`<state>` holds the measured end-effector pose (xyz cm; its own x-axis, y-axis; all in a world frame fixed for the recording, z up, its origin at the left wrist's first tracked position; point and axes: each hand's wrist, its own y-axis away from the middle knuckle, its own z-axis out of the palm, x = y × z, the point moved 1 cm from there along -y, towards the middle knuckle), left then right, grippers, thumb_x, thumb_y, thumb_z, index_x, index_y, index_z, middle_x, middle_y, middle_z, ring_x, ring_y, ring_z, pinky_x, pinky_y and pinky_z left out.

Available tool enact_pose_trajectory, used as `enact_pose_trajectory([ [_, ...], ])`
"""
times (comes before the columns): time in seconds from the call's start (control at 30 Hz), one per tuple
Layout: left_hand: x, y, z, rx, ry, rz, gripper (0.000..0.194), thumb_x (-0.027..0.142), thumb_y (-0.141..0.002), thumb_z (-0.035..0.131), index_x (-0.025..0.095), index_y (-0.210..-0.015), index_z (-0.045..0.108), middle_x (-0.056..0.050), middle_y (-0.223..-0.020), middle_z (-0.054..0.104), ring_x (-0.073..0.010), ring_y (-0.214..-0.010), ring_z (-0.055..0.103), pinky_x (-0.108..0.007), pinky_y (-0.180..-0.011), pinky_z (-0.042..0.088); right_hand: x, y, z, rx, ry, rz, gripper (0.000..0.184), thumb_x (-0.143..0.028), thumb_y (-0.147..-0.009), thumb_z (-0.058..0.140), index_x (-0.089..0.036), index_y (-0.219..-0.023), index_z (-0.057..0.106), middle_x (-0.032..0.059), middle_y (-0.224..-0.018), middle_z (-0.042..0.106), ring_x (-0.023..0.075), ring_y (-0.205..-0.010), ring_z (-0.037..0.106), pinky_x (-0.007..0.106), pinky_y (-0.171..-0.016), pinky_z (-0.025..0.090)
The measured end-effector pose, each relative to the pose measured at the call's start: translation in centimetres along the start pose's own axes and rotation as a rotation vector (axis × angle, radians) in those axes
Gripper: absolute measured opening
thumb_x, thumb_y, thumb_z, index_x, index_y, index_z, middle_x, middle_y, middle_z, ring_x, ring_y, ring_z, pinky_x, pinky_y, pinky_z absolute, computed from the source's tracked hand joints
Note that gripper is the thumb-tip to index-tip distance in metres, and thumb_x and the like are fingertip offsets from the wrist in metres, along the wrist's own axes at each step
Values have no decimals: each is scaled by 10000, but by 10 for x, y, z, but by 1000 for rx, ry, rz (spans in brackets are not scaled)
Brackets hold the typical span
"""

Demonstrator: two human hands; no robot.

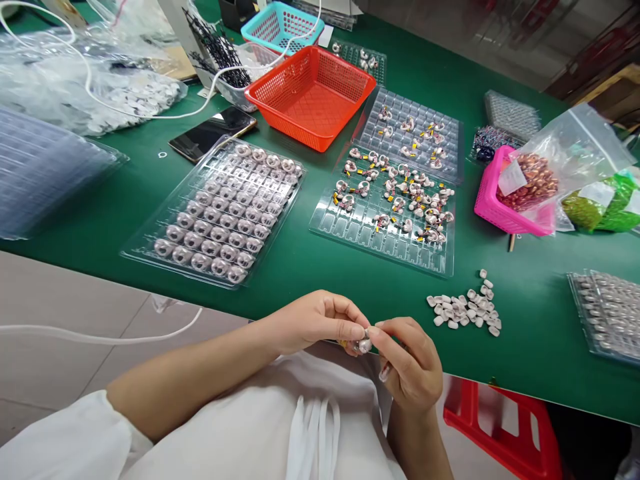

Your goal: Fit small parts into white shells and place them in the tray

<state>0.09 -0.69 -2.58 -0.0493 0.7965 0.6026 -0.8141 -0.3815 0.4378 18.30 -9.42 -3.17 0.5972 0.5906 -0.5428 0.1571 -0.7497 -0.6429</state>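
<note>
Close to my body, at the table's front edge, my left hand (325,323) pinches a small pale earbud-like part (364,345). My right hand (410,360) meets it from the other side, thumb and index finger pressed at the same part. Fingertips cover much of it, so its details are hidden. Ahead lies a clear tray (340,230) of similar parts (397,205) with wires and yellow tabs. To the left, another clear tray (135,252) holds rows of rounded pinkish shells (210,217). Right of my hands is a loose pile of small whitish caps (467,310).
A red basket (313,100) and a blue basket (283,25) stand at the back. Left are a phone (213,133), stacked clear trays (45,173) and a white cable (150,117). At right are a pink basket (487,200) with a bag of copper-coloured parts (530,180) and filled trays (607,313).
</note>
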Motion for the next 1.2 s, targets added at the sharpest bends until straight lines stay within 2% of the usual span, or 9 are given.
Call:
enact_pose_trajectory([
  [0.13,-3,-2,-1,35,34,2,294,302,-665,916,110,-825,761,-36,-727,759,-128,-686,686,-251,-724,545,-1,0,0,-11,-29,9,586,37,-889,527,-249,-1393,611,91,-1013,673,193,-838,661,339,-659,564],
  [0.27,-2,0,0,124,-94,107,269,264,-686,880,125,-860,730,-38,-780,763,-146,-731,699,-271,-741,556,-4,-1,-1,-67,-171,196,524,26,-894,529,-275,-1307,646,67,-1032,673,160,-818,653,279,-630,534],
  [0.33,0,4,2,210,-323,252,259,249,-719,846,132,-914,722,-48,-833,764,-156,-766,696,-283,-756,558,-5,-3,-2,-68,-218,360,392,-41,-910,569,-274,-1208,673,58,-1025,663,155,-822,643,249,-586,496],
  [0.4,1,8,4,278,-640,467,225,222,-775,795,133,-967,719,-61,-872,761,-159,-777,689,-286,-760,556,-5,-4,-2,-79,-280,516,239,-132,-924,601,-264,-1109,674,44,-988,643,146,-783,615,239,-562,463],
  [0.5,-1,11,6,284,-1038,800,195,164,-851,721,147,-1043,690,-64,-886,764,-170,-797,695,-290,-758,558,-4,-7,2,-140,-391,642,59,-252,-918,650,-245,-976,644,17,-902,604,133,-708,556,244,-561,431],
  [0.6,-4,11,7,258,-1214,1052,227,126,-904,659,168,-1125,633,-62,-888,762,-176,-815,699,-295,-758,571,-4,-10,4,-188,-437,685,75,-295,-924,662,-232,-904,626,3,-839,580,134,-697,522,250,-571,400],
  [0.67,-5,10,8,238,-1271,1143,243,112,-930,620,168,-1166,605,-78,-913,761,-177,-823,700,-305,-766,583,-5,-10,3,-195,-478,711,72,-294,-949,637,-232,-913,636,4,-841,576,136,-712,526,253,-588,401],
  [0.93,-5,7,9,177,-1334,1286,295,97,-968,579,133,-1260,567,-126,-954,760,-195,-858,707,-322,-761,597,-4,-5,-1,-196,-656,843,102,-310,-980,621,-228,-941,669,3,-827,556,141,-728,505,276,-630,380],
  [1.2,-7,5,7,156,-1344,1252,281,94,-987,521,108,-1264,567,-158,-967,729,-213,-877,691,-329,-760,589,-3,-2,2,-179,-837,931,168,-341,-983,606,-198,-924,671,24,-856,562,145,-733,507,280,-659,448],
])
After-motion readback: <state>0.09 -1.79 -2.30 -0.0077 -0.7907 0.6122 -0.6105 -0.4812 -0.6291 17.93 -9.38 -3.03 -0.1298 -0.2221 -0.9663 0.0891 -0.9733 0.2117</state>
